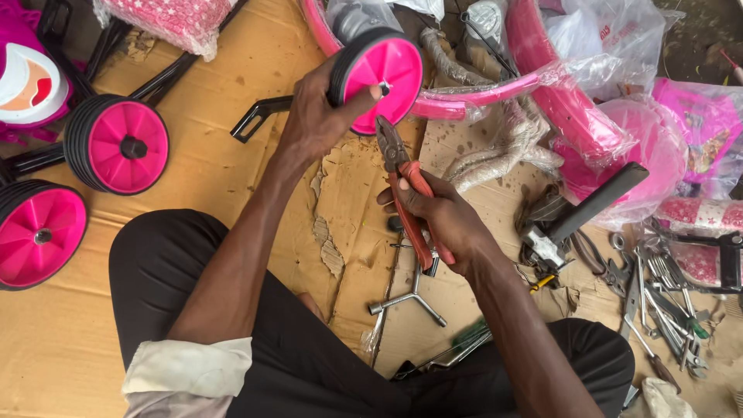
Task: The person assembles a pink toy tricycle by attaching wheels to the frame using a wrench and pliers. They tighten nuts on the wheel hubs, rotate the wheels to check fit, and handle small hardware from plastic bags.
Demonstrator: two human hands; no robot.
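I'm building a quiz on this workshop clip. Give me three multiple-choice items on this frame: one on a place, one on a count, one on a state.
1. Where does the three-armed wrench lie?
A. on the cardboard below the right hand
B. on a pink wheel
C. in the left hand

2. How many pink wheels lie loose at the left edge?
A. none
B. two
C. five

3. What does the right hand hold?
A. nothing
B. a black bar
C. red-handled pliers

Answers: 1 A, it rests on the cardboard between the legs. 2 B, two wheels lie there. 3 C, the pliers point at the wheel gripped by the left hand.
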